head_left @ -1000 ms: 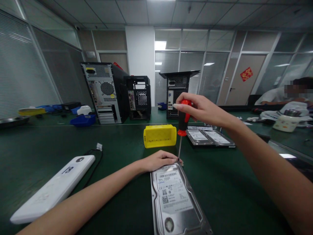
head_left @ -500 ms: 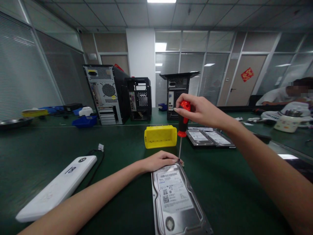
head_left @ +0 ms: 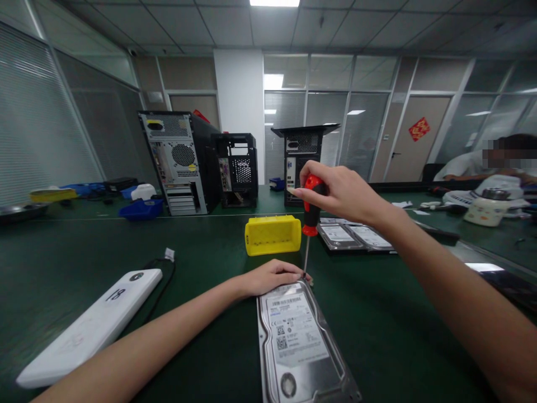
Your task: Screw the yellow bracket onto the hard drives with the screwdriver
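A silver hard drive [head_left: 297, 341] with a white label lies on the green table at the bottom centre. My left hand [head_left: 274, 277] is closed on its far end, the fingers lying across the edge near the corner. Above that corner, my right hand [head_left: 331, 190] grips the red and black handle of a screwdriver [head_left: 311, 215]. The shaft points down, nearly upright, and its tip meets the far right corner of the drive beside my left fingertips. Just beyond my left hand stands a yellow bin [head_left: 273, 236] with small dark bits inside.
More hard drives [head_left: 354, 237] lie right of the bin. Computer cases [head_left: 178, 162] stand at the back. A white power bank [head_left: 94, 327] with a cable is on the left, behind it a blue tray [head_left: 141, 209]. A person [head_left: 474, 165] sits at far right.
The view has shifted slightly to the right. My right hand has turned a little on the screwdriver handle, its thumb further out to the left. My left hand stays on the drive.
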`<state>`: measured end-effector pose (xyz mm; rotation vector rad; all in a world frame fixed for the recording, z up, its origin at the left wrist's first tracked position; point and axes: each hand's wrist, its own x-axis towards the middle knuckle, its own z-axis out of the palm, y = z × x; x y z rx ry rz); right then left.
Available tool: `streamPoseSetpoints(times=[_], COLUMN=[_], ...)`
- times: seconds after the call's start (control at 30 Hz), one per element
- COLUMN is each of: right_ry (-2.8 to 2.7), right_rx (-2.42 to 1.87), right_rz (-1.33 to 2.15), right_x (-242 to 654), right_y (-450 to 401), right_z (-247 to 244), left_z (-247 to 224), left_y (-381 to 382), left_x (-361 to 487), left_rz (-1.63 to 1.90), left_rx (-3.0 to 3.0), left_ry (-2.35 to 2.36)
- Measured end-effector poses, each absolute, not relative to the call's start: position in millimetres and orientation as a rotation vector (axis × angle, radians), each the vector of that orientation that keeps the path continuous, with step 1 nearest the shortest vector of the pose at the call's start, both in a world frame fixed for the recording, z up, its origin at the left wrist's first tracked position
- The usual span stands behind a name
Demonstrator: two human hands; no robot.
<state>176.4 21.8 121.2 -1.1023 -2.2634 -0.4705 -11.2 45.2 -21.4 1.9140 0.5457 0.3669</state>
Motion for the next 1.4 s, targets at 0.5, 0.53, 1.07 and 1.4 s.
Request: streamPoseSetpoints(times=[0.5,0.53,1.07,1.4], right_ry=[-2.291,-2.278,-2.187,-2.135], right_rx=[-1.108,-1.116,-1.151,-1.171], right_rz=[-0.366,-0.381,-0.416,-0.456], right_x=[178,177,175,172], right_y=[18,19,25,20], right_z=[125,125,120,120], left_z=[-20,-19,-18,-19], left_y=[44,44,43,43], left_x=[-10,-10,-10,-10], left_rz=[0.36,0.361,0.365,0.37], left_rx=[1.908,1.91,1.921,1.92], left_ry=[0.573,0.574,0.583,0.586])
